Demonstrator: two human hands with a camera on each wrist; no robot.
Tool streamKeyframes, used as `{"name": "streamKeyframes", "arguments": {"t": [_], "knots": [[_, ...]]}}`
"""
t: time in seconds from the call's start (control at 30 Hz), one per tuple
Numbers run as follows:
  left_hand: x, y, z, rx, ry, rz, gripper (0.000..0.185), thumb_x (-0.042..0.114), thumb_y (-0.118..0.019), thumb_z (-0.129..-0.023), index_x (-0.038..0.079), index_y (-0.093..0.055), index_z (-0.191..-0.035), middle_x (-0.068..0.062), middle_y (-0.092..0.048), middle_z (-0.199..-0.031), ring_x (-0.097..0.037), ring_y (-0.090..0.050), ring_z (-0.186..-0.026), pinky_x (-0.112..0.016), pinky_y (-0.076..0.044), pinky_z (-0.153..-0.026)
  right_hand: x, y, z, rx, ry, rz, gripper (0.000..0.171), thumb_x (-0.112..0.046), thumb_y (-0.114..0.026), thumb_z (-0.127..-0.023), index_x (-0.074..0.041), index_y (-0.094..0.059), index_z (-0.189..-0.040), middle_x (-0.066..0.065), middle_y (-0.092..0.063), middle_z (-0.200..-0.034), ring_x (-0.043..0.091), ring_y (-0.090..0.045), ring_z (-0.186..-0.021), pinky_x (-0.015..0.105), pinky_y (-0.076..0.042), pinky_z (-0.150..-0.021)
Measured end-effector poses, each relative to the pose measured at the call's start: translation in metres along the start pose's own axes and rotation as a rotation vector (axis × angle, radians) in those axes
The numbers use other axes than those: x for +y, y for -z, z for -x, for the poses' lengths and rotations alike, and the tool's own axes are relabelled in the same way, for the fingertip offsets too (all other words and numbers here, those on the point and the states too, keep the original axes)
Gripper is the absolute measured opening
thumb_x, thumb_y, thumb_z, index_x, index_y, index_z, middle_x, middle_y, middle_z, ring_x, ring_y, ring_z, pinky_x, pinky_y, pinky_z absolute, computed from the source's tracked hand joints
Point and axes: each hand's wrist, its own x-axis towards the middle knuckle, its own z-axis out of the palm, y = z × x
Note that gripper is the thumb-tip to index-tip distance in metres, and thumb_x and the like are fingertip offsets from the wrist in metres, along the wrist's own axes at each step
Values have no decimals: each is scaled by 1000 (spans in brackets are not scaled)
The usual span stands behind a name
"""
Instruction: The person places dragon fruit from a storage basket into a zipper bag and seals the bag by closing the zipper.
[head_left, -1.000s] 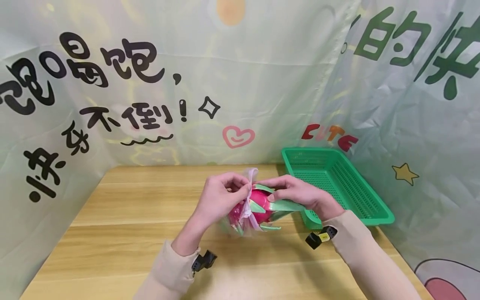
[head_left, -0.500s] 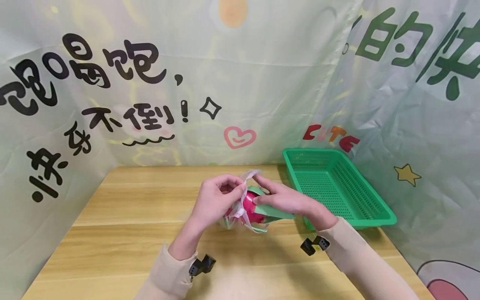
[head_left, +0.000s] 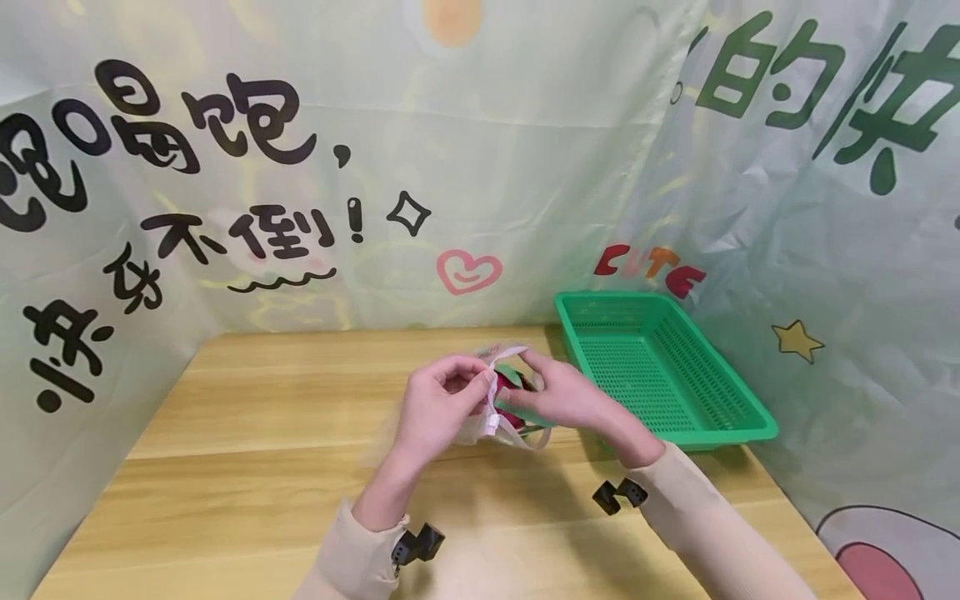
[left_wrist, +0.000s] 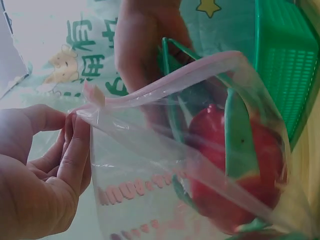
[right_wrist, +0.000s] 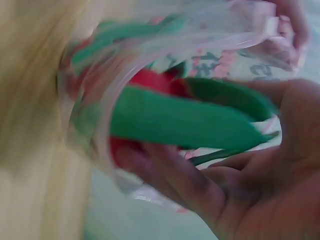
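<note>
"What does the left wrist view show?"

"A rounded red dragon fruit (left_wrist: 241,145) with long, pointed green scales, behind the film of a clear plastic zip bag (left_wrist: 135,165) with a pink rim and pink lettering. One broad scale bears a dark speck."

"And the fingers there?"

"The person's bare left hand (left_wrist: 45,170) has its thumb and fingertips pressed together, pinching the rim's corner. The bare right hand (left_wrist: 142,45) reaches down behind the rim. A green perforated plastic basket (left_wrist: 287,60) stands at the upper right."

"The right wrist view?"

"Blurred, but the fruit sits partly inside the bag: red body within the mouth, green scales jutting past the rim toward the palm. The right hand's digits are parted around that leafy end, one lying against the red skin."

"Now the head view."

"Dark red and green show between the two hands, over a pale wooden table (head_left: 225,517); I can't tell whether the bag touches it. The left forearm slants up from below, fingers bent in their pinch. The right comes in from the lower right, index finger stretched to the rim, thumb pointing at the fruit. The basket stands beyond that hand."
</note>
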Motion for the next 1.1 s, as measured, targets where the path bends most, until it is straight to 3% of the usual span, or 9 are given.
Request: {"name": "streamKeyframes", "arguments": {"t": [0.13,0.33,0.4,0.5,0.63,0.73,0.83,0.93,1.1], "knots": [[-5,2,1,20,-10,-31,7,6,-76,-93,-1,-76,-93,-7,-67,-80,-13,-62,-65,-21,-57,-58,5,-10,3,-32,27,-98,87,-23,-82,-87,-7,-34,-158,18,-64,-120,20,-64,-81,32,-54,-67],[-7,1,-1,21,15,-6,5,3,-75,-93,-2,-76,-93,-6,-67,-79,-12,-62,-65,-21,-57,-59,-1,-28,1,206,82,244,48,-23,-82,-89,-6,-54,-125,7,-60,-86,24,-56,-67,36,-48,-54],[-7,0,-2,33,42,38,6,1,-74,-92,-4,-75,-95,-6,-67,-79,-11,-63,-66,-22,-59,-60,-3,-31,-1,280,101,358,46,-27,-82,-90,-4,-57,-120,9,-62,-84,28,-59,-65,40,-49,-52],[-8,2,-4,55,84,108,8,1,-73,-93,-6,-74,-97,-6,-68,-78,-12,-65,-65,-23,-60,-61,-5,-33,-4,303,115,379,50,-30,-83,-90,-7,-57,-125,8,-64,-81,27,-59,-61,41,-48,-49],[-6,6,-5,105,139,171,11,3,-73,-95,-6,-73,-100,-6,-69,-78,-12,-66,-67,-25,-62,-63,-3,-27,-5,183,88,145,66,-32,-79,-93,-16,-50,-151,10,-69,-85,17,-47,-53,32,-42,-49],[-4,10,-7,146,150,191,12,5,-73,-96,-5,-73,-103,-5,-70,-79,-12,-67,-67,-25,-63,-63,-2,-22,-4,88,112,-101,73,-31,-73,-98,-13,-39,-161,18,-70,-128,11,-59,-60,30,-52,-56],[-2,14,-8,197,136,225,13,4,-73,-96,-7,-72,-103,-3,-69,-78,-11,-67,-63,-24,-62,-61,2,-16,-2,12,174,-364,68,-27,-67,-103,-8,-37,-161,17,-45,-160,23,-74,-85,35,-63,-74],[-1,17,-9,240,116,277,14,1,-73,-95,-11,-70,-103,-3,-69,-76,-10,-66,-59,-23,-61,-58,12,-15,1,-5,241,-558,59,-21,-65,-104,-6,-44,-157,18,-50,-156,35,-74,-105,40,-64,-85],[-1,20,-9,256,115,327,16,-3,-70,-95,-16,-67,-105,-3,-68,-75,-9,-66,-58,-23,-62,-59,41,-23,8,54,400,-697,52,-1,-66,-99,0,-51,-149,24,-54,-150,33,-69,-117,40,-61,-95]]}}
